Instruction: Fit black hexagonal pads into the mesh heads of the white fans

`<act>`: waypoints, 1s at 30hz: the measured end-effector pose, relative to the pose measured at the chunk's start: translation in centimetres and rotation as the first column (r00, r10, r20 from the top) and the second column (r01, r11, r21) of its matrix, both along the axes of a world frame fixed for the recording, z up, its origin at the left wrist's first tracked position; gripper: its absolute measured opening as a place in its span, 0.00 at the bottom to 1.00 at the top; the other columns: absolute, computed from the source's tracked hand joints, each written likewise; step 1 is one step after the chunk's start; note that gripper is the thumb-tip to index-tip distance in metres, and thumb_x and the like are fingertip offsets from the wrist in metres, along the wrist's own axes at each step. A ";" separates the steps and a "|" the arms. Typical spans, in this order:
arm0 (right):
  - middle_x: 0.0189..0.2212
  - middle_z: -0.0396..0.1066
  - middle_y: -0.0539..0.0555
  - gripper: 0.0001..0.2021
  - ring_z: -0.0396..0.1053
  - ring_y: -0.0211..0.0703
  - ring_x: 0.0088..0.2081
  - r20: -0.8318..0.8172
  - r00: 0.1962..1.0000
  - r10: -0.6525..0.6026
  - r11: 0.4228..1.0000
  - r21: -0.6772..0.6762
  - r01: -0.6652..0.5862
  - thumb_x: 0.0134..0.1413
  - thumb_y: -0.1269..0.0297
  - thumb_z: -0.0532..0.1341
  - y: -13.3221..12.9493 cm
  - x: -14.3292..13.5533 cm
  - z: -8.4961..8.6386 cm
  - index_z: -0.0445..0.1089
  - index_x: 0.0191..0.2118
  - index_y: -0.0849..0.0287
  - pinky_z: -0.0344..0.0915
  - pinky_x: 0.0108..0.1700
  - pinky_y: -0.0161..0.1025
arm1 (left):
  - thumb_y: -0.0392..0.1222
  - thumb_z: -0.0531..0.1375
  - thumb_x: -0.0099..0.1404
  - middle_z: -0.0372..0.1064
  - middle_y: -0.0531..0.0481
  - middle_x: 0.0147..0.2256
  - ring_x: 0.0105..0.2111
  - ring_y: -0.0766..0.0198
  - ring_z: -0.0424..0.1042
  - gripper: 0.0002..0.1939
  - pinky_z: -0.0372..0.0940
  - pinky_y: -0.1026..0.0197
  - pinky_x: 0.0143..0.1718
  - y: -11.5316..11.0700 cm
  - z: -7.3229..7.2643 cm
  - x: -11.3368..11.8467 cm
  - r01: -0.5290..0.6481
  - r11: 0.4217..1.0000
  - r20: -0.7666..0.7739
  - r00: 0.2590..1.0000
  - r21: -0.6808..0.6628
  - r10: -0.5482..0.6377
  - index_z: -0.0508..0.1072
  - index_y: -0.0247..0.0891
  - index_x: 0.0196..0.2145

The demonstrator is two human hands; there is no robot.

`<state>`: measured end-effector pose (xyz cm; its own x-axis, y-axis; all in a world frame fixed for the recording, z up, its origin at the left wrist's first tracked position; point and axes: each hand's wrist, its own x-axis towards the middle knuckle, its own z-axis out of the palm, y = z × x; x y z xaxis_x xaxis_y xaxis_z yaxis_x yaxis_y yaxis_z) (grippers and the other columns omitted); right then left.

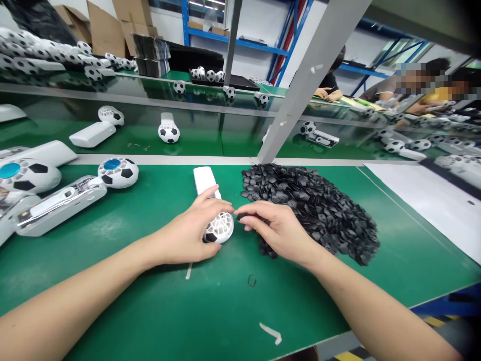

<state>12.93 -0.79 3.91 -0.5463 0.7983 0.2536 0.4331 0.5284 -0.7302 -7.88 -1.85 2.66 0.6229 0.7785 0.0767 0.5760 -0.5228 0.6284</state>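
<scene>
Indoors, shown cupping a ball (221,231) at a green table (150,311), with the left hand (186,233) partly open, fingers curved over the top and thumb spread along the near side. Attached to a white handle (205,179) running toward 11 o'clock; seen with open white lattice on top and black panels low on the near side. Pinching a black piece (240,216) between thumb and forefinger of the right hand (281,228), almost closed, just beside the ball at 2 o'clock. Heaped at 2 to 3 o'clock from the ball, partly behind the right hand, with more black pieces (319,205). Lined up at 9 to 10 o'clock with white units (62,208) bearing similar balls, some topped in blue. Backed at 12 o'clock by a dark green belt (210,133) carrying more units. Flanked at 3 o'clock by a white sheet (424,195). Framed farther off by cardboard boxes (108,30) at 11 o'clock and by co-workers (391,87), blurred, at 2 o'clock.
</scene>
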 end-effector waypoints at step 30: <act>0.26 0.67 0.48 0.03 0.64 0.35 0.29 -0.134 0.989 0.057 0.997 -0.042 -0.064 0.49 0.69 0.62 0.2 -1.2 -2.2 0.68 0.27 0.59 0.61 0.34 0.33 | 0.37 0.58 0.52 0.62 0.48 0.46 0.61 0.53 0.37 0.15 0.46 0.47 0.58 -0.3 -0.2 1.1 -0.123 0.992 0.138 0.983 0.004 0.121 0.64 0.41 0.39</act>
